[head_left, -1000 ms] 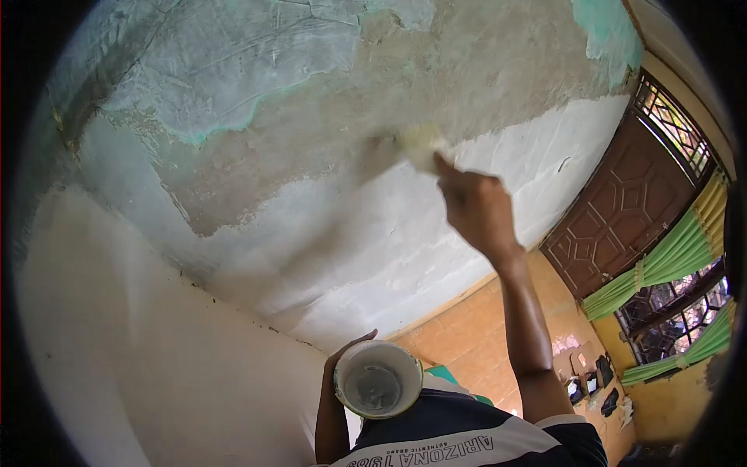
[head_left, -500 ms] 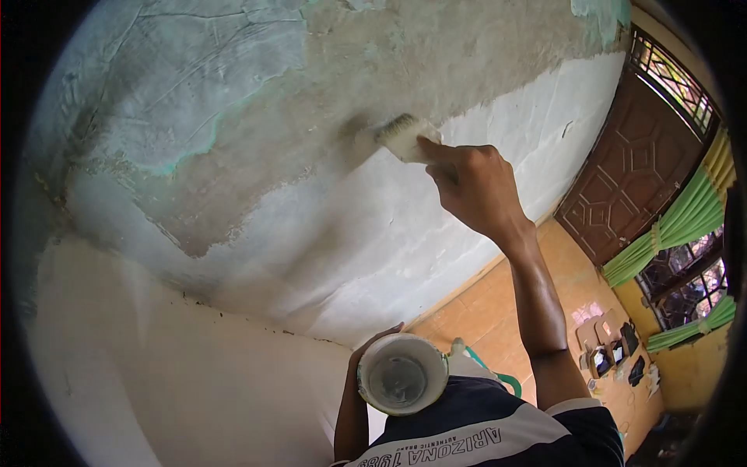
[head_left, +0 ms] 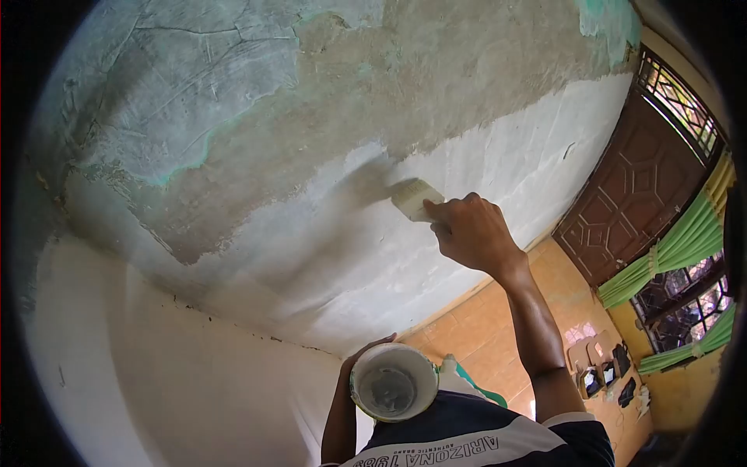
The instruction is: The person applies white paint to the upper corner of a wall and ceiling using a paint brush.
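Note:
My right hand (head_left: 476, 236) grips a wide, pale paintbrush (head_left: 418, 201), fingers closed on its handle end. The bristle end points up-left, at or very close to the wall (head_left: 350, 226), where fresh white coating meets bare grey-brown plaster. My left hand (head_left: 359, 359) is wrapped round the side of a small white bucket (head_left: 426, 366), held against the body near the bottom of the view. Some greyish-white liquid (head_left: 389, 389) lies in the bucket. Most of the left fingers are hidden behind it.
A brown panelled door (head_left: 634, 175) stands at right, beside green curtains (head_left: 692, 237) and a grilled window. On the orange tiled floor (head_left: 482, 300) lie cardboard pieces and dark items (head_left: 607, 373). A green-edged object (head_left: 482, 389) is partly hidden behind the bucket. A white wall (head_left: 210, 373) adjoins at left.
My right hand has brought the brush downward along the wall, away from the bare plaster. The white coating reaches a bit higher there. The bucket stays in my left hand.

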A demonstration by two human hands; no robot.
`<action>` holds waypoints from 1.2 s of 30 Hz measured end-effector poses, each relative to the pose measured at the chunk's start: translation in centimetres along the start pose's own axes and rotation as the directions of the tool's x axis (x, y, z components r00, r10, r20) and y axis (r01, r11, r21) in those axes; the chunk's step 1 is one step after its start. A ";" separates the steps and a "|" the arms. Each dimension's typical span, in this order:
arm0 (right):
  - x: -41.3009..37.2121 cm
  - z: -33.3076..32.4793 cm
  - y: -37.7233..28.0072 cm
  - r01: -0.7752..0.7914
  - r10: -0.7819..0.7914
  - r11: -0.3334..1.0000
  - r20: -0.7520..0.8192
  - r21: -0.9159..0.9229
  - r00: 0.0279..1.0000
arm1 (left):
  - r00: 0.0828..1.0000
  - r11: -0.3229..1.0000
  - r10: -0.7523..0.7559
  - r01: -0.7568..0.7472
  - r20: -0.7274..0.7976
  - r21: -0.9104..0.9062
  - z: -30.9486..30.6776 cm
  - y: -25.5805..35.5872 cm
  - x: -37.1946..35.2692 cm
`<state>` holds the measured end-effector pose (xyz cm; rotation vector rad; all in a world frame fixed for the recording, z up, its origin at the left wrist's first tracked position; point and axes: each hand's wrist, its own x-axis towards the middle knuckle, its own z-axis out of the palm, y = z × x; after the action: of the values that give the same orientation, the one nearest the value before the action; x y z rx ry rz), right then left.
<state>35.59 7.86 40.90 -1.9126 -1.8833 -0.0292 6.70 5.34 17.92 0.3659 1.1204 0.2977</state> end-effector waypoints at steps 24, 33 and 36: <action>2.0 -1.4 -0.7 0.101 -0.106 0.992 -0.060 -0.075 0.993 | 0.975 0.964 -0.190 0.162 0.115 0.213 -1.4 1.0 4.4; 1.6 -4.7 -3.4 0.143 -0.091 0.986 -0.444 0.083 0.891 | 0.968 0.961 -0.222 0.197 0.121 0.192 -1.1 1.9 3.3; 2.0 -0.2 -1.0 0.202 -0.209 0.978 -0.335 -0.058 0.919 | 0.964 0.957 -0.241 0.216 0.116 0.193 -1.0 1.9 3.1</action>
<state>34.82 9.68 41.99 -1.5910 -1.8372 -0.4215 6.98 8.42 15.84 0.4053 1.0433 -0.0341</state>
